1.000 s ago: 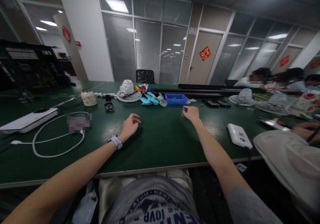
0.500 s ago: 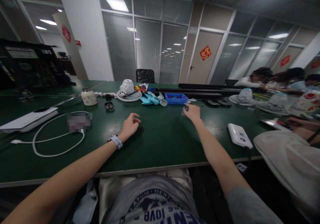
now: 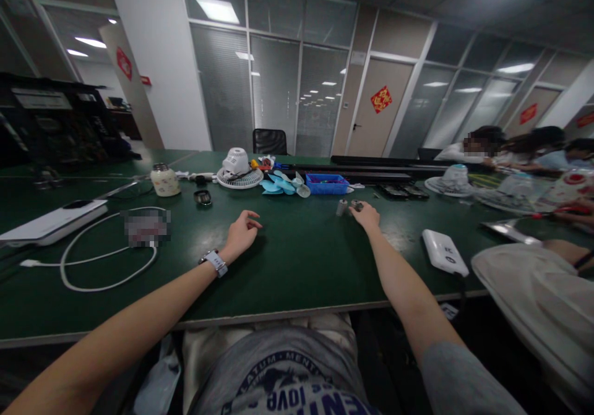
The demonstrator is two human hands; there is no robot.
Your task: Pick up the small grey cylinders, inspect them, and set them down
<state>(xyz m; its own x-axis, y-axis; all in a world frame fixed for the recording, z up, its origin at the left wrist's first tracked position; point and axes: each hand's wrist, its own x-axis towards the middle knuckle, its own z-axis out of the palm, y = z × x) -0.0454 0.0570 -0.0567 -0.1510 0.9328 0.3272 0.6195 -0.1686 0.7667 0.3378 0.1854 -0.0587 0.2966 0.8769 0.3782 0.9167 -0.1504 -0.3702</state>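
Note:
My left hand (image 3: 243,234) rests on the green table (image 3: 288,266), its fingers apart and nothing between them. A watch is on that wrist. Farther off on the right, my right hand (image 3: 366,215) has its fingers closed at a small metallic cylinder (image 3: 356,205). Just left of it stands a similar small silver cylinder (image 3: 342,207), apart from the fingers. Behind them is a blue basket (image 3: 327,183) with small items in it. Light-blue fan blades (image 3: 278,183) lie to the left of the basket.
A white fan part (image 3: 236,167), a patterned jar (image 3: 164,180) and a looped white cable (image 3: 69,273) are on the left. A white power bank (image 3: 444,252) lies right of my right forearm. Other people sit along the right side.
My right hand has moved a little right and nearer, from beside the basket to the metallic cylinder. The standing cylinder shows more plainly. My left hand has stayed in place.

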